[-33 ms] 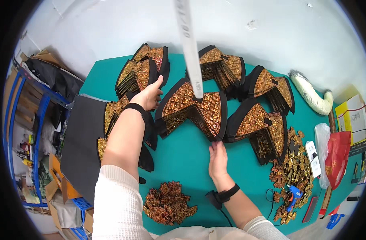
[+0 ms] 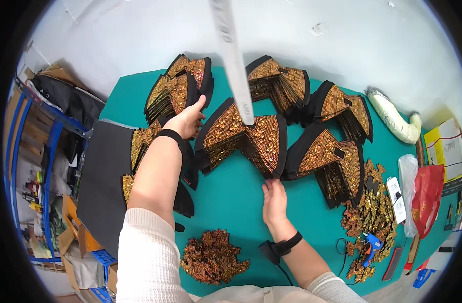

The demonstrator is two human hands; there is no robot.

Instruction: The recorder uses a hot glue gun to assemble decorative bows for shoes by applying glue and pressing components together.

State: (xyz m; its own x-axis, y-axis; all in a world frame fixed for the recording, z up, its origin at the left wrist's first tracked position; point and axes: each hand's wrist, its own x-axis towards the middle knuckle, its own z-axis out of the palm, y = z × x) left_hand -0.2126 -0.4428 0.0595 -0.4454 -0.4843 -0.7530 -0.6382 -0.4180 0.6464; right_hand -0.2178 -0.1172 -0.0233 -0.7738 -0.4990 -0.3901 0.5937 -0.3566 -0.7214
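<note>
A stack of black fabric collar pieces [image 2: 261, 144], V-shaped and covered in gold and orange sequins, lies at the middle of the table. My right hand [image 2: 275, 202] rests below it, fingers stretched upward, their tips at the stack's lower right corner. To the left of this stack, my left hand [image 2: 188, 122] is spread with the thumb up, beside another stack of sequined pieces [image 2: 173, 93]. Neither hand grips anything visible. My left forearm partly covers more sequined pieces [image 2: 142, 144] on the left.
More sequined stacks [image 2: 281, 83] lie at the back and right. Loose sequin appliqués form a pile [image 2: 216, 257] in front and another [image 2: 375, 212] at right, by a blue glue gun [image 2: 373, 247]. A pale bar [image 2: 233, 65] hangs overhead. Black sheets [image 2: 102, 187] cover the left side.
</note>
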